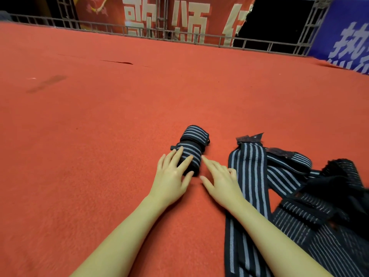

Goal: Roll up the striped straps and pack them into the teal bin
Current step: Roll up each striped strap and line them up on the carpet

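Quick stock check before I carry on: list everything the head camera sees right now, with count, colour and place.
Rolled straps: two, black with grey stripes, on the carpet at centre, one behind the other.
Unrolled straps: a loose pile, count unclear, black with grey stripes, on the carpet at right.
Carpet: one, red-orange, covering the floor.
Railing: one, grey metal, along the far edge.
Banners: one red with pale characters, far centre; one blue, far right.
Teal bin: not in view.
Left hand: bare, fingers resting on the nearer roll.
Right hand: bare, open, fingertip at the roll's right side.
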Demonstrator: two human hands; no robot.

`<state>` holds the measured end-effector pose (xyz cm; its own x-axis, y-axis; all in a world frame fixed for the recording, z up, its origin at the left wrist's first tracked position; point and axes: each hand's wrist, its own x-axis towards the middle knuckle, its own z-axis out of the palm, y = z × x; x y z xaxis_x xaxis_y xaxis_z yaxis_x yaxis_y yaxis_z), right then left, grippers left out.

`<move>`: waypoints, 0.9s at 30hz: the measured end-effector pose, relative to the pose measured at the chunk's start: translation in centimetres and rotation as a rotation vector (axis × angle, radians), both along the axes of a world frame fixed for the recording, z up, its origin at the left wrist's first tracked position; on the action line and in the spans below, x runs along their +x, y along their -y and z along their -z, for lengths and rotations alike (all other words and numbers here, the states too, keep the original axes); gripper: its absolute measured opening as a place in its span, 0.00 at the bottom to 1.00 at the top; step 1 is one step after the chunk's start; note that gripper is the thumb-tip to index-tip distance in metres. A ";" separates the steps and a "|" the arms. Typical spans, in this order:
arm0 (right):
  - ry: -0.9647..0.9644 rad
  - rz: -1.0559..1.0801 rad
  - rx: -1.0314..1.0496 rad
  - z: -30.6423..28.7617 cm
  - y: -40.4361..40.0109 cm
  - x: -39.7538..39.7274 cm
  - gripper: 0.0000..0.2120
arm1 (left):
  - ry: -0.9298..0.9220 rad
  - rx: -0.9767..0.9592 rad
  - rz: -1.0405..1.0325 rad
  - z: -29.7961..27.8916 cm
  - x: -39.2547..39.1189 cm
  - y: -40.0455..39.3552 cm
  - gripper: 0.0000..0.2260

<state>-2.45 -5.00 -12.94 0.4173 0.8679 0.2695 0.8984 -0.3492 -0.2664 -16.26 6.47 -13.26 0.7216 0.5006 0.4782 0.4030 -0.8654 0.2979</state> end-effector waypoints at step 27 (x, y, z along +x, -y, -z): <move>-0.062 0.127 0.542 -1.7 17.2 -2.3 0.12 | -0.166 -0.260 0.110 -0.7 -1.0 18.0 0.30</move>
